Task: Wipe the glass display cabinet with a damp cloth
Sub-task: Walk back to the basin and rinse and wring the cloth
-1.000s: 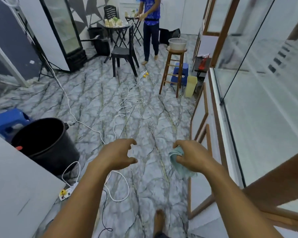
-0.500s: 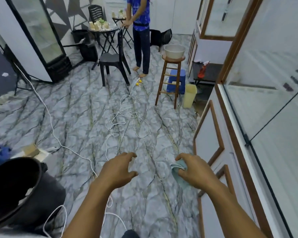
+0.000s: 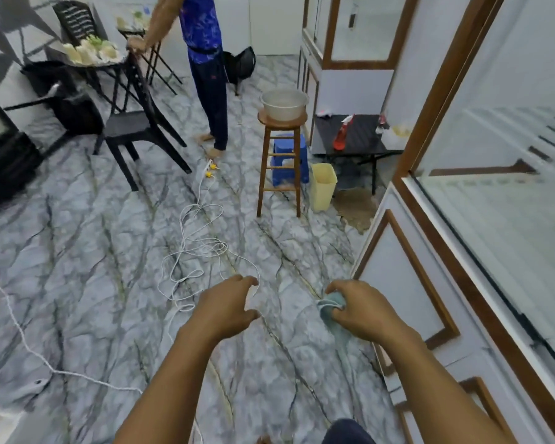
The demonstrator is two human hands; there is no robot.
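Note:
My right hand is closed around a bunched light teal cloth, held out over the marble floor just left of the cabinet's lower panels. My left hand hovers beside it with fingers spread and curled, holding nothing. The glass display cabinet, framed in brown wood with white trim, runs along the right side of the view. Ahead, a pale basin rests on a wooden stool.
White cables lie looped on the floor ahead. A person stands by a black chair and table. A blue stool, a yellow bin and a black side table with a red spray bottle sit near the stool.
The view has advanced across the floor towards the stool with the basin. The black bucket at the left has dropped out of sight. Both hands keep the same pose.

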